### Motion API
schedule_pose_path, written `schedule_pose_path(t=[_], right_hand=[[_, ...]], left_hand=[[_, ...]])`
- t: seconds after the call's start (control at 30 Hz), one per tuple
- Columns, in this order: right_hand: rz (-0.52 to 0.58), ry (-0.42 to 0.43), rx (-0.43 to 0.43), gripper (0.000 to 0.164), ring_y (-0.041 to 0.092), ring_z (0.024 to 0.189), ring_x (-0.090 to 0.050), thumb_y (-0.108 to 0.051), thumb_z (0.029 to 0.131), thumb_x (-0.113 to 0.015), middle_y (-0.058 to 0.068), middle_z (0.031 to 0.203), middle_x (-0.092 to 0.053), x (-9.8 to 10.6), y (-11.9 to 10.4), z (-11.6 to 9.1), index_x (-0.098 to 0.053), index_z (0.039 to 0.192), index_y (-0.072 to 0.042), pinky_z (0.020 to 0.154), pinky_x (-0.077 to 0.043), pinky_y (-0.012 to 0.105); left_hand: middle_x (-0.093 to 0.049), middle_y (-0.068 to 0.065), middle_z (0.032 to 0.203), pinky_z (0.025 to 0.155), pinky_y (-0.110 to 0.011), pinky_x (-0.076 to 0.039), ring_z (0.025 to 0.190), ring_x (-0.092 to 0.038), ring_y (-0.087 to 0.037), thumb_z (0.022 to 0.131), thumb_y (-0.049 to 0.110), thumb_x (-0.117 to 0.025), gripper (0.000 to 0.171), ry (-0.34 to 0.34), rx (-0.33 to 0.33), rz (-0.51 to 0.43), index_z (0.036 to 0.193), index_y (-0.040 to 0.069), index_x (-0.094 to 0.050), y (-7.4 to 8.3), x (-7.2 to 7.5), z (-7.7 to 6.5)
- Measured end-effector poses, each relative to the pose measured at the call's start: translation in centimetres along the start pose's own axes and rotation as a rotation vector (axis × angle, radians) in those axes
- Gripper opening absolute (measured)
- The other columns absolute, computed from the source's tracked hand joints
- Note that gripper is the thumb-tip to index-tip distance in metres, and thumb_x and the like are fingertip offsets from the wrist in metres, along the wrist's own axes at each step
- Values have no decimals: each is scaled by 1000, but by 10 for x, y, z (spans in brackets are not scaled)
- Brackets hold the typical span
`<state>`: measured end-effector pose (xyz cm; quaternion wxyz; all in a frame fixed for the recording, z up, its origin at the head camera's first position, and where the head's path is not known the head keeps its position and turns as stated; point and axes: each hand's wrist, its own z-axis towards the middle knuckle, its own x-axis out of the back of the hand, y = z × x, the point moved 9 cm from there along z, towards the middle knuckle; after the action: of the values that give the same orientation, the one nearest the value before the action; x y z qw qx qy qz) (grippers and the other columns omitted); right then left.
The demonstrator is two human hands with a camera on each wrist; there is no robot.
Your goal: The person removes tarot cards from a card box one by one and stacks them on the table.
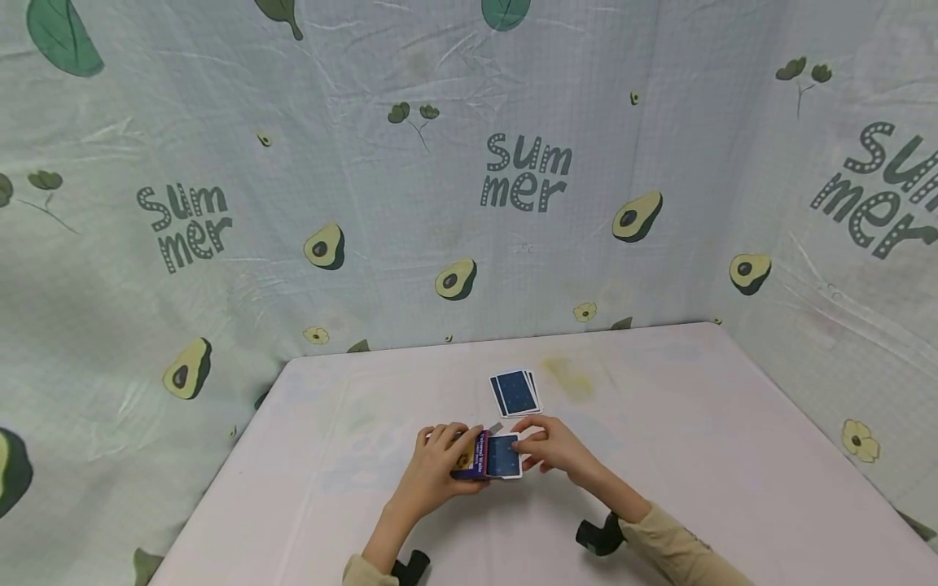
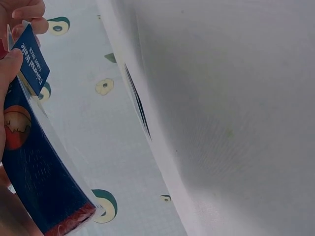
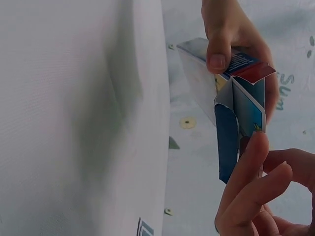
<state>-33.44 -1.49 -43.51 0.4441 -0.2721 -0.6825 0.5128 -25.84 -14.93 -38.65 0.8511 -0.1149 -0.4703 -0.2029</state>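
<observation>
A blue tarot card box (image 1: 479,456), lettered "Universal Waite", is gripped by my left hand (image 1: 438,462). Its open end faces right, and in the left wrist view a lettered flap (image 2: 34,61) stands out from it. A card with a dark blue back (image 1: 503,456) sticks partly out of that end. My right hand (image 1: 555,448) pinches the card's outer edge between thumb and fingers. The right wrist view shows the card's picture side (image 3: 250,110) beside the bent flap. Just beyond the hands lies a loose pile of blue-backed cards (image 1: 517,392) on the table.
A pale cloth covers the table (image 1: 352,521), with a yellowish stain (image 1: 567,378) right of the pile. Behind stands a curtain (image 1: 410,203) printed with avocados and "summer". Dark wrist devices (image 1: 601,535) sit under both forearms.
</observation>
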Motion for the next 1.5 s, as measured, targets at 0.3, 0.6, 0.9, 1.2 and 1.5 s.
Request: schedule_pose_path(t=[0.3,0.6,0.9,1.2,1.5], right_hand=[[1,21,-18,27,15,60,-64,-22,83,-61,10,81,-70,10,6,0,-58,104,-6,50,-41,24],[-10,46,-61,26,14,60,-62,-24,84,-59,10,88,-69,17,8,-1,-60,104,-7,50,-42,25],[9,32,-57,26,12,58,-61,-25,86,-57,8,88,-67,22,9,-2,-59,105,-6,49,-41,22],[20,38,-72,24,12,58,-62,-21,86,-55,6,86,-64,26,14,-2,-61,104,-7,49,-41,22],[15,27,-58,26,12,58,-62,-23,87,-55,5,86,-64,31,11,-6,-60,105,-5,48,-41,22]], left_hand=[[-53,0,109,88,-44,-36,98,-50,-19,61,47,-77,75,-17,15,-24,125,18,-51,0,-2,0],[-53,1,108,86,-42,-37,97,-50,-18,60,50,-77,76,4,-3,15,125,19,-51,0,-1,0],[-53,0,109,87,-44,-36,98,-50,-18,61,46,-77,75,-10,16,-16,126,20,-50,-2,0,-1],[-53,1,109,88,-43,-36,98,-50,-18,62,48,-76,75,-21,22,-17,126,19,-50,-3,0,-2],[-53,1,109,88,-43,-36,98,-50,-18,62,47,-76,74,-29,25,-29,126,20,-50,-3,-1,-2]])
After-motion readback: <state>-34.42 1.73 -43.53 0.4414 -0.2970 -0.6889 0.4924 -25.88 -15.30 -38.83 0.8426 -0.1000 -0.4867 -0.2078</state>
